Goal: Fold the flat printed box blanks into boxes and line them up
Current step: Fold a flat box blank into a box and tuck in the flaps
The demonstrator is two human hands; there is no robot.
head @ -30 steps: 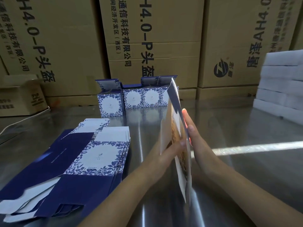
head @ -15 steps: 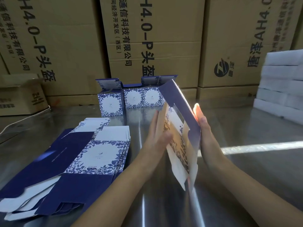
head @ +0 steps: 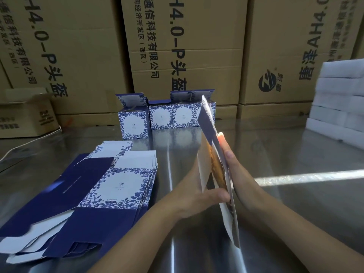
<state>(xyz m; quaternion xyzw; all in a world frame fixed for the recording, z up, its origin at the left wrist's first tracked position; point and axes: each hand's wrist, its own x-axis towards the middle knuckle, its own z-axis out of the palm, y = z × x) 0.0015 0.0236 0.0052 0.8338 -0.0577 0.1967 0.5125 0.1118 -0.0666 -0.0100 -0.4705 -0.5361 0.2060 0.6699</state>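
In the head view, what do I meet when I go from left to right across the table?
Stack of flat blanks → left hand → held blank → right hand → pile of white slabs.

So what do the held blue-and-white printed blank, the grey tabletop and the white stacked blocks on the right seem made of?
The blue-and-white printed blank: thin paperboard, smooth printed face, plain white back; it bends along creases. The grey tabletop: probably stainless steel, brushed and glossy; it mirrors the boxes and light. The white stacked blocks: likely foam, matt, soft-edged.
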